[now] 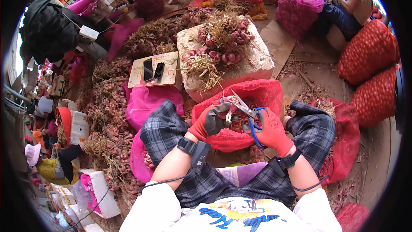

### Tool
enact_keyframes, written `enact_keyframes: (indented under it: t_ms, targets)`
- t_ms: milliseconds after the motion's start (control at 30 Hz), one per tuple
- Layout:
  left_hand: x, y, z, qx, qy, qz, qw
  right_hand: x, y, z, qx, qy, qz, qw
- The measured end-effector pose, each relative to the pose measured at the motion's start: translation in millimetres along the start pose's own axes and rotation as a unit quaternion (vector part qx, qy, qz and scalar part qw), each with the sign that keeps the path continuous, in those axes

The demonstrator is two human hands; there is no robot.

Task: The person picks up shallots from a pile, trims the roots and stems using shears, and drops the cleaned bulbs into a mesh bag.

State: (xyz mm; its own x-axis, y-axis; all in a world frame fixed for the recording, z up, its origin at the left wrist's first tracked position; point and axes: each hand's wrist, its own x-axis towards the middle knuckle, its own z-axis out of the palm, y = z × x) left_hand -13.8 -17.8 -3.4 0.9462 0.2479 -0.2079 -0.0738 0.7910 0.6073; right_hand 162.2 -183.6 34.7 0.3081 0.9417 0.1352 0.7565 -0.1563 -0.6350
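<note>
Over a red mesh bag (pixel 268 91) between the knees, grips blue-handled scissors (pixel 250 111) in the right hand (pixel 272 129), fingers around the loops. Pinches what looks like a shallot (pixel 228 115) in the left hand (pixel 210 121), pale part showing at the fingertips. Has the shallot nearer to the left hand, leftward of the right hand and just below the blades. Aims the scissors' long axis up and to the left, blades apart, tips reaching toward the space above the left fingertips. Seems to present the pale part roughly upright, across that slant; cannot tell from here about contact with the lower blade.

Beyond the bag, faces a pale block (pixel 257 66) with a dry-leaved shallot bunch (pixel 231 56) on top, and to its left a board (pixel 171 62) bearing 2 dark devices (pixel 148 69). Farther out, has a long shallot heap (pixel 109 116) to the left and 2 filled red sacks (pixel 369 53) to the right.
</note>
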Motion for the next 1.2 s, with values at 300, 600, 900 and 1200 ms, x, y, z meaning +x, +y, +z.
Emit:
enact_keyframes:
  t_ms: [300, 600, 900, 1200]
  targets:
    - [2.3, 9.0, 19.6, 0.149, 0.018, 0.027, 0.988, -3.9, 9.2, -1.1, -0.084, 0.008, 0.0, 0.996]
    - [8.1, 7.1, 20.8, 0.04, 0.075, -0.041, 0.996, -7.5, 30.7, 10.2, -0.078, 0.005, -0.013, 0.997]
    - [8.8, 0.8, 16.7, -0.015, 0.094, -0.042, 0.995, -8.9, 27.2, 8.8, 0.074, -0.035, 0.066, 0.994]
    - [16.5, 6.7, 31.9, 0.151, 0.124, 0.049, 0.979, 2.7, 8.3, -19.8, 0.131, -0.045, 0.129, 0.982]
